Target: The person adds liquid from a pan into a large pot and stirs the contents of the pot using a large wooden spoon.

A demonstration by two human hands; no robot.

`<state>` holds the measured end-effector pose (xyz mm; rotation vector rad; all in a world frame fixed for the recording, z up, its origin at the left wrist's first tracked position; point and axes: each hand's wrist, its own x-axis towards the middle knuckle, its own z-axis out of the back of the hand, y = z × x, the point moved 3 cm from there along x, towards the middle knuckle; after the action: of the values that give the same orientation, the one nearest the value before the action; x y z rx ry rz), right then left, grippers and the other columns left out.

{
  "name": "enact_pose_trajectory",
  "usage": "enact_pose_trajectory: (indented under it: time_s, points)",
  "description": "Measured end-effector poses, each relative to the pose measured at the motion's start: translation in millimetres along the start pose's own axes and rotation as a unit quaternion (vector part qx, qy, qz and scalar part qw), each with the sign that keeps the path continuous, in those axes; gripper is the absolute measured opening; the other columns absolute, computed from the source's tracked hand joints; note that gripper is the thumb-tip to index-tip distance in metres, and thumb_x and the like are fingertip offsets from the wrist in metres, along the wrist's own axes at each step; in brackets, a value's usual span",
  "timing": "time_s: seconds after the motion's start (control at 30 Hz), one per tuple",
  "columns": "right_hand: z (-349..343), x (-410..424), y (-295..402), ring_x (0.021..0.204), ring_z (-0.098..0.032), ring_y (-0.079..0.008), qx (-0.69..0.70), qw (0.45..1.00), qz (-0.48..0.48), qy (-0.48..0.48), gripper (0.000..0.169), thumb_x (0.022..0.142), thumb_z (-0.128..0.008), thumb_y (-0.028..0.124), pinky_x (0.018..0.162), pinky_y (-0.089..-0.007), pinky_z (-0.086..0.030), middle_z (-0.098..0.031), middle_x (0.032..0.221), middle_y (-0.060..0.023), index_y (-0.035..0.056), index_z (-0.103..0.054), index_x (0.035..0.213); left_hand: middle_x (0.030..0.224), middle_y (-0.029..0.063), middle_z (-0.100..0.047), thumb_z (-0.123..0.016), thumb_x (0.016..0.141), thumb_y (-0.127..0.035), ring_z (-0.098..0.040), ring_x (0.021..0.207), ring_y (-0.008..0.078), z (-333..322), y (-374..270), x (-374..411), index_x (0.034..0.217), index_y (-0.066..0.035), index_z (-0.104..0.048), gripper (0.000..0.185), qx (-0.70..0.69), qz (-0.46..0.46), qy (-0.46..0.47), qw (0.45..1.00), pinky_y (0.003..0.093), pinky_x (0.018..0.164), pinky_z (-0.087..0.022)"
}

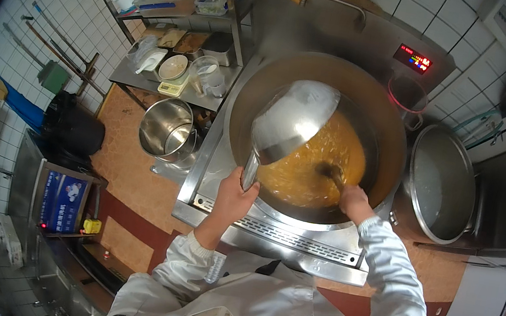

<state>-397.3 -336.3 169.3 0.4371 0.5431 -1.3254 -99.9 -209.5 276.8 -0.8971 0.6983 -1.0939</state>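
Note:
My left hand [235,195] grips the handle of a large metal ladle [295,117], whose bowl is turned with its rounded side up over a big stockpot [268,67]. Orange-brown liquid [302,179] with a swirling, bubbly surface lies in the pot, partly hidden behind the ladle. On the right, my right hand [356,203] is closed around the handle of a wooden stirring tool [336,174]. Its lower end is dark and blurred at the liquid, so its shape is unclear.
The pot sits in a steel cooking range [299,241] with a lit control display [413,59]. To the right stands another large pot [443,190] of cloudy liquid, near a red-rimmed strainer [409,96]. At left are a steel bucket [165,128] and a shelf with a kitchen scale [172,87].

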Motion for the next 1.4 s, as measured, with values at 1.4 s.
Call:
enact_pose_trajectory:
  time_s: [1.4]
  points:
    - [-13.5, 23.8, 13.1, 0.100, -0.063, -0.0299, 0.116, 0.990, -0.058, -0.061, 0.024, 0.086, -0.051, 0.012, 0.083, -0.0382, -0.052, -0.066, 0.104, -0.0154, 0.0063, -0.069, 0.100, 0.064, 0.0196, -0.061, -0.061, 0.074, -0.012, -0.061, 0.051, 0.0315, -40.1, 105.6, 103.1, 0.093, 0.007, -0.054, 0.027, 0.059, 0.305, 0.274, 0.910, 0.0424, 0.053, -0.048]
